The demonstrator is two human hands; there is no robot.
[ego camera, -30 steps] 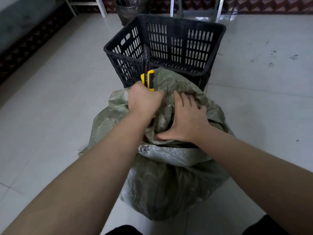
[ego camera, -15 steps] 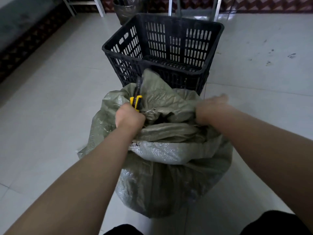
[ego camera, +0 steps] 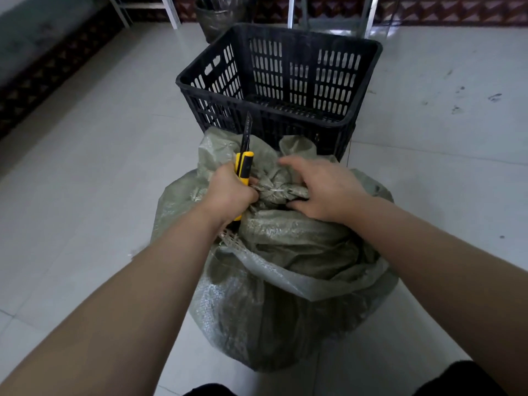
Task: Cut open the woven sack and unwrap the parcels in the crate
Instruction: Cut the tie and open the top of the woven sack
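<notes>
Head view: green woven sack (ego camera: 285, 281) stands on the floor (ego camera: 85, 195) just before the black crate (ego camera: 368, 81); my left hand (ego camera: 228, 192) curls its fingers round a yellow utility knife (ego camera: 243, 164), blade up; my right hand (ego camera: 323, 187) rests fingers spread on the tied neck (ego camera: 274, 191)

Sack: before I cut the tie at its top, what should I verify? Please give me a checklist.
1. Knife gripped in the left hand: ok.
2. Blade extended: ok.
3. Blade points away from the right hand: ok.
4. Tie in sight on the sack: ok.
5. Right hand holds the sack top firmly: cannot tell, fingers blurred.
6. Blade on the tie: not ok, it points up toward the crate.
</notes>
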